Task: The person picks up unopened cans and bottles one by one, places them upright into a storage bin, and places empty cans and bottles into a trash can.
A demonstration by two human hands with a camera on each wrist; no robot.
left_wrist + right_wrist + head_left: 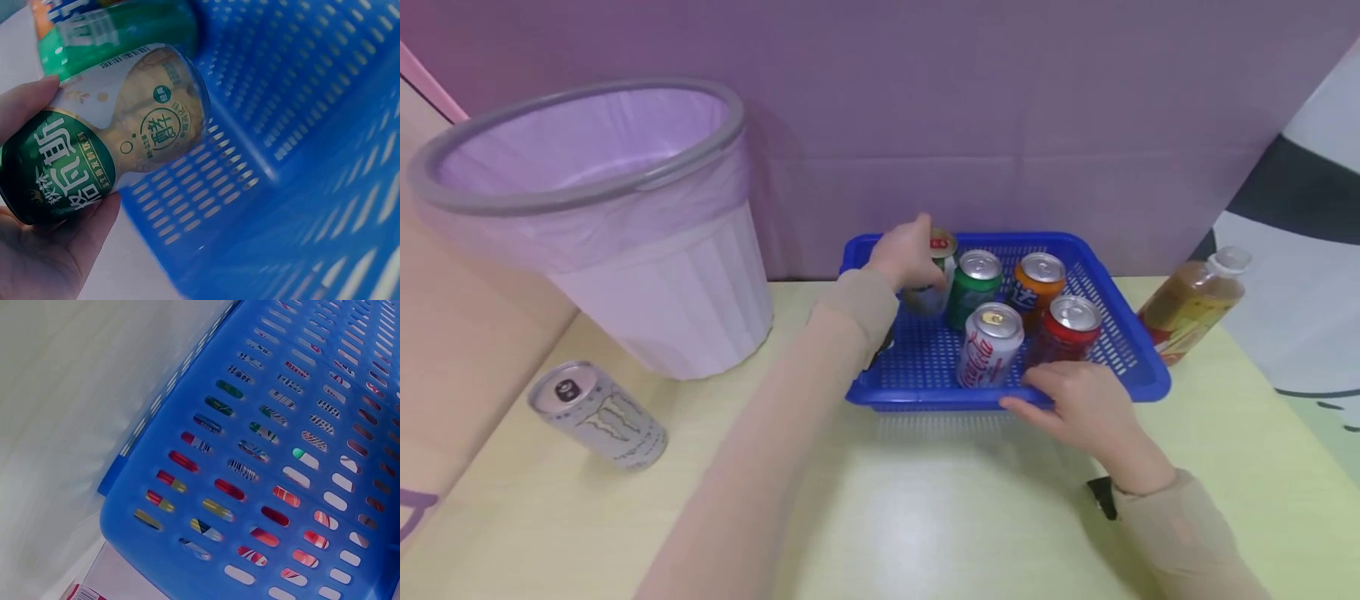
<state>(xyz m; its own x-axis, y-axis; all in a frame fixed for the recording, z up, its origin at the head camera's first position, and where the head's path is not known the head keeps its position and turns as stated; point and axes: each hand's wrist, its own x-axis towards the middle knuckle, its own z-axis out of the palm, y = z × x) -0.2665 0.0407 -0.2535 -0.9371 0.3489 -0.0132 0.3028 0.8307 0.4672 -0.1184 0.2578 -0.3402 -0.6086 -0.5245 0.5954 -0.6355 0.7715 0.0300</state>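
Note:
My left hand (908, 257) grips a green, white and tan drink can (144, 125) at the back left inside the blue plastic basket (917, 395). Thumb and fingers are on opposite sides of that can in the left wrist view. Beside it stands a green can (973, 292). An orange can (1037, 282), a red can (1069, 330) and a white Coca-Cola can (988, 350) stand upright in the basket too. My right hand (1086, 408) holds the basket's front rim near its right corner; the right wrist view shows the slotted basket but not that hand.
A lined white bin (700, 292) with a grey rim stands at the back left. In front of it is a pale Monster can (606, 421). A bottle of brown drink (1195, 304) stands right of the basket. A purple wall (880, 108) closes off the back.

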